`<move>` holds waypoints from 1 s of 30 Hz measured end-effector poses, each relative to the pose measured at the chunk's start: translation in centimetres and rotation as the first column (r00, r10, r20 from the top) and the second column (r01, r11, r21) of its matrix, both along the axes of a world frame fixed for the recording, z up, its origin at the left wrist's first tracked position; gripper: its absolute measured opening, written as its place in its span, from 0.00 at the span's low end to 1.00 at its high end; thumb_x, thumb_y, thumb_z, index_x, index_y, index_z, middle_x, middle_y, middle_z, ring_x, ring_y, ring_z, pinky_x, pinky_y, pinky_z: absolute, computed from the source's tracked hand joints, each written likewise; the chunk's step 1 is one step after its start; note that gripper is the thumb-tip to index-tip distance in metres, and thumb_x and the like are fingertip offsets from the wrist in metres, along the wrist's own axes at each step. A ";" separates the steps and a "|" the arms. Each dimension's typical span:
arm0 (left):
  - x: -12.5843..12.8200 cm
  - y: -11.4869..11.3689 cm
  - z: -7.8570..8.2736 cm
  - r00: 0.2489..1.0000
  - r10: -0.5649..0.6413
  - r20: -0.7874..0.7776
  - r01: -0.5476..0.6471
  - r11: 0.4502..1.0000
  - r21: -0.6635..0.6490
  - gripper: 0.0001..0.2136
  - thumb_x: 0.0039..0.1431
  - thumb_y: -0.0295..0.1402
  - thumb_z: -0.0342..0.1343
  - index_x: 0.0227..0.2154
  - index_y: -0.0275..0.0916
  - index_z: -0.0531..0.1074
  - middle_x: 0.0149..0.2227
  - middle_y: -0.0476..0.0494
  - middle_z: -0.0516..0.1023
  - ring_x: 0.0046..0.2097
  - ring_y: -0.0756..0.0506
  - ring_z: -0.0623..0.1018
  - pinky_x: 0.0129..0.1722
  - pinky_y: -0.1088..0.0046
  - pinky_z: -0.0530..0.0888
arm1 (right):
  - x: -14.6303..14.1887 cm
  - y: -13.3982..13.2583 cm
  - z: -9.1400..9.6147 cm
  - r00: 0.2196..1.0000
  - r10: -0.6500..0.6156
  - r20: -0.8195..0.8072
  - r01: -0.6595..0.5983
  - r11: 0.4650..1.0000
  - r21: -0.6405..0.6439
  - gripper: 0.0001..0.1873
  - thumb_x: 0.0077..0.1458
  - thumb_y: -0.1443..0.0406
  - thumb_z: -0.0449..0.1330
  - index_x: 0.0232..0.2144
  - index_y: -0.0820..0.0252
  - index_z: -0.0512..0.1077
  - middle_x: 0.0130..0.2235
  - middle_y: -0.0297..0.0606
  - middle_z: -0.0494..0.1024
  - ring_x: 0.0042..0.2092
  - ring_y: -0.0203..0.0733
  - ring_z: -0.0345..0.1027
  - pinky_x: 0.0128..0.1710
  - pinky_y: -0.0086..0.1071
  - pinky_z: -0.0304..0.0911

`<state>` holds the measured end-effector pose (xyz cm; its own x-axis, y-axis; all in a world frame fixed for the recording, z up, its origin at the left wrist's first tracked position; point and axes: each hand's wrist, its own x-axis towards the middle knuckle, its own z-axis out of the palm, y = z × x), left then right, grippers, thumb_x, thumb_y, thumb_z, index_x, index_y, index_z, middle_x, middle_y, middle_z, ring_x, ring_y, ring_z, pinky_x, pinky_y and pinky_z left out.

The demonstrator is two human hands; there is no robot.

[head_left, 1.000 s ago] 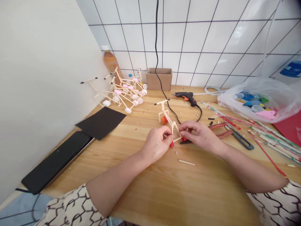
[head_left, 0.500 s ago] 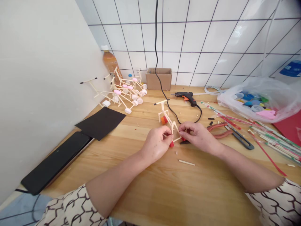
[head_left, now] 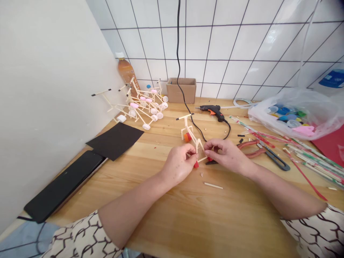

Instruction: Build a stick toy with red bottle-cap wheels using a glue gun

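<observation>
A small tricycle model made of pale wooden sticks stands on the table between my hands. It has a black-tipped handlebar, an orange-red front wheel and red caps low at the back. My left hand pinches the left rear part of its frame with thumb and forefinger. With closed fingertips, my right hand grips the right rear stick. Part of the back wheels is hidden by my fingers. Just in front of the model lies a loose short stick.
Several finished stick models stand at the back left near a bottle. A glue gun, pliers, a cutter and a bag of caps lie right. Black paper and a phone lie left.
</observation>
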<state>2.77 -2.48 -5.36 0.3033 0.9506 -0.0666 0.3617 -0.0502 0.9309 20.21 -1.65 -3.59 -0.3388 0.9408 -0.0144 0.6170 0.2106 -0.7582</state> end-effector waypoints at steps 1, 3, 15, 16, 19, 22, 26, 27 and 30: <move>0.0 0.0 0.0 1.000 -0.002 0.006 0.002 1.000 0.002 0.03 0.52 0.27 0.50 0.26 0.37 0.69 0.22 0.49 0.73 0.26 0.49 0.74 0.28 0.74 0.73 | 0.1 0.0 0.1 1.000 -0.004 -0.013 0.004 1.000 -0.008 0.08 0.51 0.63 0.53 0.28 0.61 0.70 0.26 0.33 0.71 0.28 0.36 0.64 0.29 0.30 0.60; 0.0 0.0 -0.1 1.000 -0.001 0.013 0.001 1.000 0.004 0.03 0.52 0.27 0.50 0.26 0.37 0.68 0.22 0.49 0.72 0.25 0.49 0.74 0.28 0.74 0.72 | 0.3 0.1 0.3 0.999 -0.018 -0.040 0.017 1.000 -0.009 0.10 0.51 0.61 0.53 0.29 0.61 0.70 0.26 0.34 0.72 0.28 0.37 0.64 0.29 0.30 0.61; 0.1 0.0 0.1 1.000 0.013 0.007 -0.013 1.000 0.003 0.04 0.52 0.28 0.50 0.24 0.37 0.67 0.21 0.49 0.72 0.25 0.49 0.74 0.28 0.74 0.72 | 3.0 2.9 1.6 0.929 -0.370 0.006 0.364 0.918 0.156 0.09 0.49 0.60 0.55 0.28 0.60 0.71 0.29 0.36 0.76 0.30 0.39 0.67 0.31 0.32 0.62; 0.1 0.0 0.1 1.000 0.014 0.002 -0.014 1.000 -0.003 0.04 0.52 0.28 0.50 0.24 0.37 0.67 0.21 0.49 0.72 0.25 0.49 0.74 0.28 0.74 0.72 | 3.2 3.3 1.6 0.919 -0.393 0.033 0.383 0.908 0.169 0.09 0.49 0.60 0.55 0.28 0.59 0.71 0.29 0.36 0.76 0.30 0.39 0.67 0.31 0.32 0.62; 0.1 0.0 0.3 1.000 0.019 -0.012 -0.020 1.000 -0.025 0.03 0.51 0.27 0.50 0.24 0.38 0.67 0.21 0.49 0.72 0.25 0.49 0.74 0.28 0.74 0.71 | 3.9 4.8 1.5 0.889 -0.440 0.123 0.413 0.889 0.198 0.08 0.49 0.62 0.54 0.28 0.60 0.71 0.29 0.36 0.76 0.30 0.38 0.68 0.31 0.31 0.62; 0.1 -0.1 0.4 1.000 0.023 -0.014 -0.024 1.000 -0.020 0.03 0.51 0.28 0.51 0.24 0.38 0.66 0.21 0.50 0.72 0.25 0.48 0.74 0.27 0.74 0.71 | 4.4 6.5 1.3 0.858 -0.485 0.169 0.447 0.867 0.221 0.08 0.49 0.64 0.54 0.29 0.61 0.72 0.31 0.38 0.77 0.32 0.39 0.69 0.33 0.31 0.62; 0.1 -0.1 0.5 0.999 0.022 -0.036 -0.022 1.000 -0.004 0.03 0.51 0.29 0.50 0.24 0.38 0.66 0.21 0.50 0.72 0.25 0.48 0.74 0.27 0.74 0.70 | 4.9 8.9 1.0 0.807 -0.543 0.232 0.490 0.835 0.251 0.09 0.49 0.64 0.54 0.30 0.63 0.72 0.33 0.42 0.77 0.35 0.43 0.70 0.34 0.33 0.62; 0.1 -0.1 0.5 0.999 0.024 -0.042 -0.024 1.000 -0.002 0.03 0.51 0.29 0.50 0.24 0.38 0.66 0.21 0.50 0.72 0.25 0.49 0.74 0.26 0.75 0.70 | 4.9 9.5 0.9 0.795 -0.551 0.254 0.495 0.831 0.254 0.09 0.49 0.64 0.54 0.30 0.63 0.72 0.33 0.43 0.77 0.36 0.44 0.70 0.35 0.34 0.62; 0.1 -0.1 0.6 0.998 0.028 -0.049 -0.028 1.000 -0.004 0.03 0.51 0.29 0.51 0.24 0.38 0.66 0.21 0.50 0.71 0.25 0.49 0.73 0.25 0.76 0.69 | 4.9 11.5 0.6 0.758 -0.566 0.324 0.505 0.824 0.258 0.10 0.49 0.62 0.56 0.31 0.63 0.72 0.36 0.46 0.77 0.39 0.48 0.70 0.35 0.35 0.62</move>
